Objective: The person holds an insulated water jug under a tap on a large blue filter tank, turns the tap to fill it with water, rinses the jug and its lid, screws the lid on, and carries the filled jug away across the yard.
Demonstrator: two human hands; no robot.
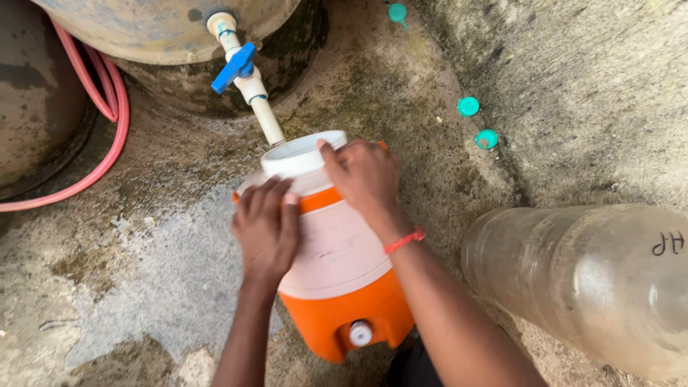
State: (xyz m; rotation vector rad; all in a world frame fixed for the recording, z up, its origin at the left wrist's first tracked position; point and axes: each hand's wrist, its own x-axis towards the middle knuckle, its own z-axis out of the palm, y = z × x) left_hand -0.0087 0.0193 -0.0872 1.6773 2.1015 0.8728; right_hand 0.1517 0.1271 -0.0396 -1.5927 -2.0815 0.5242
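An orange and white water cooler jug (pixel 337 265) stands tilted on the wet concrete, its white open neck (pixel 297 154) under a white pipe spout (pixel 266 118). My left hand (pixel 266 229) grips the jug's left shoulder. Over the right side of the neck lies my right hand (pixel 365 179), with a red string on its wrist. The spout comes from a tap with a blue lever handle (pixel 234 67) fixed to a large grey tank (pixel 172 29). A small white spigot (pixel 360 333) sits low on the jug's orange base.
A big clear plastic bottle (pixel 588 279) lies on its side at the right. A pink hose (pixel 100 107) curls at the left beside a second tank. Three teal bottle caps (pixel 468 106) lie scattered on the concrete behind the jug.
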